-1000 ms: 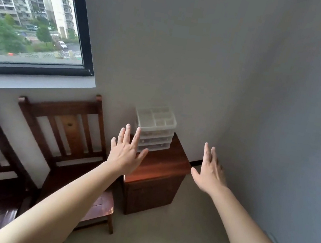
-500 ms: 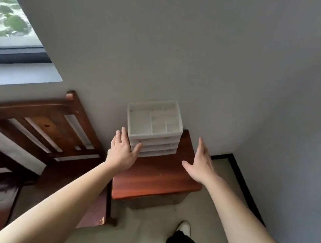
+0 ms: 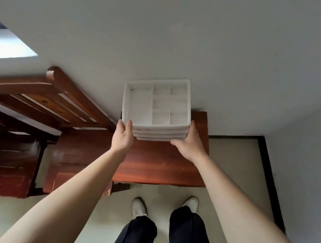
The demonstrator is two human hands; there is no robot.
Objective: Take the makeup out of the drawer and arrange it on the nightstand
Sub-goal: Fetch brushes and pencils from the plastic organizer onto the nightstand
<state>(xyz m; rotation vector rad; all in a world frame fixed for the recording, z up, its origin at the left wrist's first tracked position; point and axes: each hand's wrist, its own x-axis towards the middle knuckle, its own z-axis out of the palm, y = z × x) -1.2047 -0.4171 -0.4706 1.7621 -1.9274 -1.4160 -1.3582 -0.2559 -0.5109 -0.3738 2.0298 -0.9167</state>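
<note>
Grey walls (image 3: 169, 29) are meeting in a corner, and the nightstand (image 3: 159, 163) is standing tucked into it beside a wooden chair (image 3: 54, 101). At the back of its top, the white drawer unit (image 3: 156, 104) is sitting against the wall. The left hand (image 3: 122, 138) and right hand (image 3: 190, 146) are bracing its two sides with straight fingers, closing round nothing, probably to steady it. No makeup is showing; presumably it is lying inside the closed drawers (image 3: 159, 135).
</note>
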